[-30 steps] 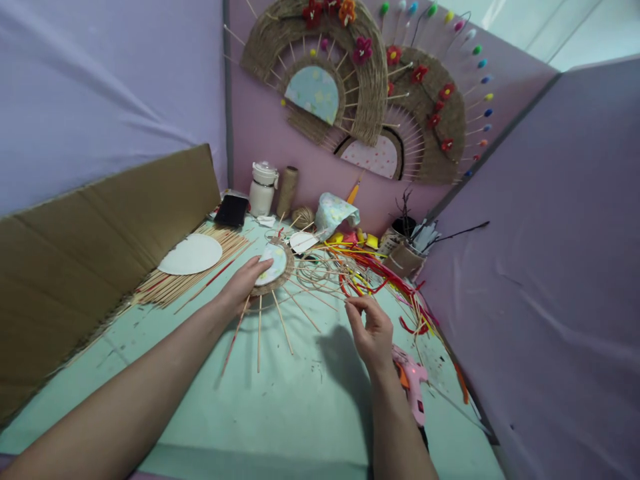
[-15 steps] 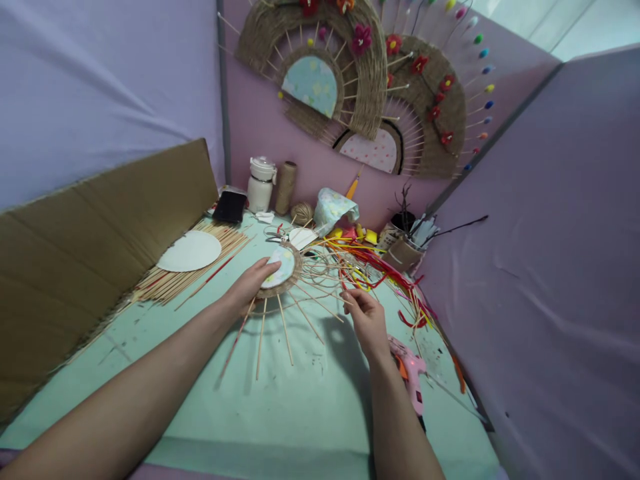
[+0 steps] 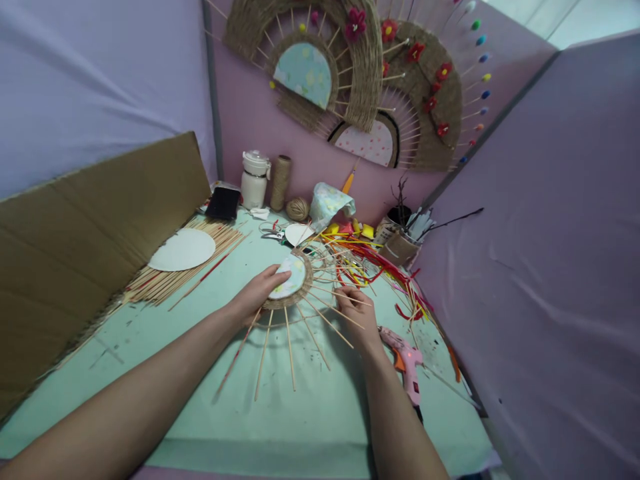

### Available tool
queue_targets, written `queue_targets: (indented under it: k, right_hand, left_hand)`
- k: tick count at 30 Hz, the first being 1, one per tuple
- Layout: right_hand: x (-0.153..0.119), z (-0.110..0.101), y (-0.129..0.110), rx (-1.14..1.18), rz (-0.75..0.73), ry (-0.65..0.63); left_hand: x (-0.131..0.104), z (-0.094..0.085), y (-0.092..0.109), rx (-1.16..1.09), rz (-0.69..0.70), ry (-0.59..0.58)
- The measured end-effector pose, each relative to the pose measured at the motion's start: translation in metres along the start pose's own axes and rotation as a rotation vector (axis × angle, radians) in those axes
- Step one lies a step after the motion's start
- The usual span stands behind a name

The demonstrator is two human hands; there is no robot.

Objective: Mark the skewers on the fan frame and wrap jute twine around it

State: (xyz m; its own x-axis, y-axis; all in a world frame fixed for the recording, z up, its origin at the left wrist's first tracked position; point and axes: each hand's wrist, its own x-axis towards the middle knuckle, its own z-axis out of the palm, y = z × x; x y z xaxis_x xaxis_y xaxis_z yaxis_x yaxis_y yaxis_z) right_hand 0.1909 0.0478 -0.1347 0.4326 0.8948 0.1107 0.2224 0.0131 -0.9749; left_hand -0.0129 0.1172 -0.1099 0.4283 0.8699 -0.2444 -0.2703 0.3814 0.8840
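My left hand [image 3: 260,291] grips the fabric-covered centre of a woven fan-shaped piece [image 3: 293,279], thumb on top and fingers underneath. Its pale blue floral middle has a brown twine rim, from which thin bamboo sticks [image 3: 289,350] spread to the front and right. At the sticks' right side, my right hand [image 3: 357,317] has its fingertips pinched together. A thin strand of twine [image 3: 305,321] curves below the sticks towards those fingertips. Some sticks pass over the right hand, partly hiding its grip.
Loose bamboo sticks and a white oval card [image 3: 183,250] lie left, beside a cardboard sheet [image 3: 100,220]. Pruning shears [image 3: 274,235], a twine ball [image 3: 298,209] and coloured pipe cleaners [image 3: 373,257] lie behind. A pink glue gun [image 3: 407,363] lies right of my right forearm.
The woven piece and my left hand have shifted slightly right and nearer in view. My right hand has moved in closer to the sticks, which now overlap it. The camera view has shifted a little.
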Motion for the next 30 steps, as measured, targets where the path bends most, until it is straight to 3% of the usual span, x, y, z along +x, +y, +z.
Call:
queue_targets:
  k: [19, 30]
  right_hand:
    - [-0.004, 0.005, 0.001, 0.025, 0.012, 0.067]
    - [0.004, 0.003, 0.012, 0.023, 0.051, 0.086]
  left_hand:
    - [-0.014, 0.019, -0.002, 0.037, -0.067, -0.033]
    - [-0.010, 0.014, -0.002, 0.058, 0.034, -0.020]
